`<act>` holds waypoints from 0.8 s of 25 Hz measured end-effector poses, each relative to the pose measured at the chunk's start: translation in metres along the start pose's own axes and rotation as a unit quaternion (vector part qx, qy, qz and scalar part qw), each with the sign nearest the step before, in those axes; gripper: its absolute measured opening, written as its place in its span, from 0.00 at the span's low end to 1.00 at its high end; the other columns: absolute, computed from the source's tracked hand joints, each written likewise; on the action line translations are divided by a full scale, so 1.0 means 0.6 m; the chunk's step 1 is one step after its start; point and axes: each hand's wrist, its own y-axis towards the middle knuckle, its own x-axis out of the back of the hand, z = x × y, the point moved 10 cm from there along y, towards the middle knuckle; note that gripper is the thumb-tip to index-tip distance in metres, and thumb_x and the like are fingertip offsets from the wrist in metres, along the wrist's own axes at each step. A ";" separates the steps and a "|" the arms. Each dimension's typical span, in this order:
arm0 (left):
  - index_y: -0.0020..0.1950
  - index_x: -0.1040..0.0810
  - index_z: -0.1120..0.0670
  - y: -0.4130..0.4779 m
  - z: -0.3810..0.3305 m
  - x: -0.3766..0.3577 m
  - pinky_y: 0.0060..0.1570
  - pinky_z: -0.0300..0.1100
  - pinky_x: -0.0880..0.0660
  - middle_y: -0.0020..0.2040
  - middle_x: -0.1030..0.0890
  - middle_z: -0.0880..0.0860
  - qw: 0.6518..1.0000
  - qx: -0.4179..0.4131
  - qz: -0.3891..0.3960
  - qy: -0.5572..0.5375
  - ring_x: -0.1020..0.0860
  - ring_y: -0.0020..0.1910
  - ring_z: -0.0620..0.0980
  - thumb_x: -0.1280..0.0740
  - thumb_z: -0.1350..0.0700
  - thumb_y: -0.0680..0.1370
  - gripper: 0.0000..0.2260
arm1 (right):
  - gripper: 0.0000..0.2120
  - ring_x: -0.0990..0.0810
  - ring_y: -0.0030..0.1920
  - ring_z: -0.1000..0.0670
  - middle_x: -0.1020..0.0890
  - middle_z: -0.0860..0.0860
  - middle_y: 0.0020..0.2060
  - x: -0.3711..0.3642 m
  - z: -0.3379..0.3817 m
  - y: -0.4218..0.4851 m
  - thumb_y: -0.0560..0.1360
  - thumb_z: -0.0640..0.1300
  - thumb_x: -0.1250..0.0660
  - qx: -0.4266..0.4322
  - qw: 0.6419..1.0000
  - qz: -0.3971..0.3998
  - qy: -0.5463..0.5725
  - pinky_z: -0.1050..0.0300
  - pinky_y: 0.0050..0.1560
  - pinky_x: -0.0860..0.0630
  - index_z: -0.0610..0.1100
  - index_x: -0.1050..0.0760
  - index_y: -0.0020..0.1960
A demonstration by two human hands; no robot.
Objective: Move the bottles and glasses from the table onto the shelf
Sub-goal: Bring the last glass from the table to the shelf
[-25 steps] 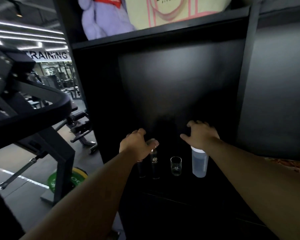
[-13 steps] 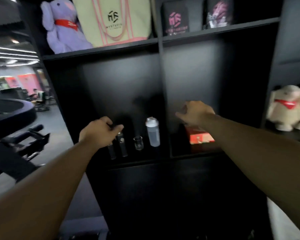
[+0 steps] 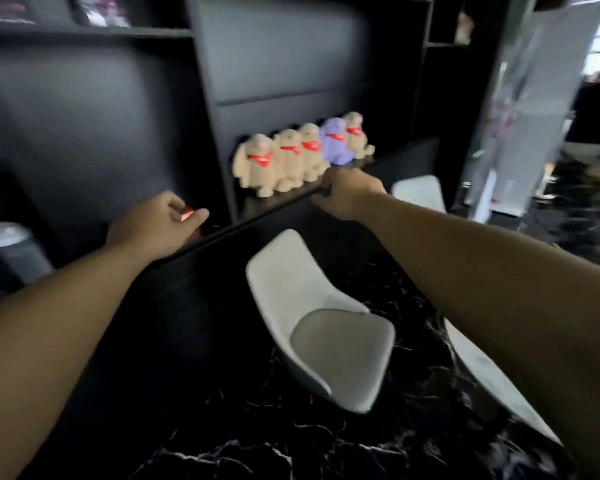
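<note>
Head view is motion-blurred, so our counts hold only for what reads clearly. We count one bottle (image 3: pixel 13 251): translucent grey body, white cap, upright in the shelf (image 3: pixel 94 133) compartment at 9 o'clock, its lower part behind the left forearm. No glasses that we can pick out here. Two hands up, both empty. Left hand (image 3: pixel 155 225) at roughly 10 o'clock from centre, fingers (image 3: pixel 174 206) loosely curled and narrow, thumb out, in front of the shelf ledge; a small orange-red patch shows just past the fingertips, and we cannot tell what it is. Right hand (image 3: pixel 349 194) at about 1 o'clock, fingers curled in, at the ledge edge under the toys; we cannot tell if it touches. Five plush toys (image 3: pixel 298 155) in a row on that ledge: four beige, one purple, each with a red neckerchief. Three pale chairs: one (image 3: pixel 321 323) at centre, one (image 3: pixel 418 192) at 1 o'clock beyond the right hand, one (image 3: pixel 492 379) at 4 o'clock mostly behind the right forearm. Black veined marble floor (image 3: pixel 274 445) below. No writing or brand is legible anywhere; the printed items on the top shelf at 11 o'clock are too blurred to read.
</note>
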 end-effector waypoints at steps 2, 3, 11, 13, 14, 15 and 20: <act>0.54 0.21 0.47 0.014 -0.121 -0.089 0.55 0.49 0.23 0.45 0.17 0.43 0.999 -0.035 0.020 -0.033 0.17 0.53 0.53 0.33 0.30 0.71 0.24 | 0.23 0.21 0.62 0.40 0.19 0.45 0.61 0.031 -0.144 -0.028 0.76 0.62 0.34 -0.048 0.999 -0.010 -0.021 0.50 0.57 0.25 0.47 0.23 0.62; 0.54 0.22 0.47 0.019 -0.182 -0.132 0.56 0.50 0.22 0.41 0.19 0.41 0.997 -0.052 0.031 -0.049 0.17 0.52 0.52 0.33 0.29 0.69 0.25 | 0.22 0.20 0.62 0.40 0.18 0.45 0.60 0.044 -0.213 -0.042 0.76 0.61 0.34 -0.069 0.997 -0.013 -0.033 0.50 0.56 0.26 0.47 0.23 0.62; 0.55 0.24 0.46 -0.026 -0.628 -0.516 0.56 0.50 0.23 0.43 0.19 0.42 0.970 -0.134 0.164 -0.121 0.18 0.51 0.52 0.35 0.29 0.70 0.24 | 0.23 0.19 0.58 0.40 0.17 0.47 0.58 0.026 -0.720 -0.154 0.74 0.63 0.34 -0.200 0.976 0.046 -0.079 0.45 0.56 0.21 0.52 0.25 0.64; 0.57 0.23 0.47 -0.065 -0.695 -0.618 0.53 0.49 0.23 0.45 0.19 0.42 0.961 -0.130 0.206 -0.134 0.19 0.49 0.50 0.35 0.30 0.72 0.24 | 0.23 0.18 0.57 0.41 0.17 0.47 0.57 -0.011 -0.813 -0.182 0.73 0.64 0.33 -0.214 0.970 0.073 -0.092 0.43 0.56 0.19 0.53 0.24 0.63; 0.58 0.23 0.47 -0.088 -0.718 -0.666 0.53 0.48 0.23 0.44 0.19 0.41 0.956 -0.121 0.228 -0.142 0.19 0.49 0.50 0.36 0.30 0.73 0.24 | 0.24 0.18 0.57 0.41 0.16 0.47 0.57 -0.041 -0.852 -0.196 0.74 0.65 0.33 -0.219 0.967 0.091 -0.096 0.43 0.55 0.19 0.53 0.25 0.65; 0.59 0.23 0.47 -0.112 -0.734 -0.719 0.52 0.48 0.23 0.44 0.19 0.41 0.950 -0.104 0.253 -0.151 0.19 0.49 0.50 0.37 0.30 0.74 0.25 | 0.25 0.18 0.57 0.41 0.17 0.46 0.58 -0.079 -0.888 -0.210 0.74 0.65 0.33 -0.224 0.963 0.113 -0.099 0.43 0.55 0.19 0.52 0.26 0.66; 0.59 0.20 0.51 -0.233 -0.752 -0.961 0.49 0.44 0.29 0.54 0.15 0.51 0.912 0.008 0.366 -0.184 0.19 0.58 0.56 0.38 0.32 0.77 0.25 | 0.36 0.24 0.64 0.40 0.23 0.46 0.65 -0.292 -0.993 -0.265 0.71 0.67 0.29 -0.235 0.943 0.221 -0.074 0.45 0.57 0.22 0.52 0.31 0.73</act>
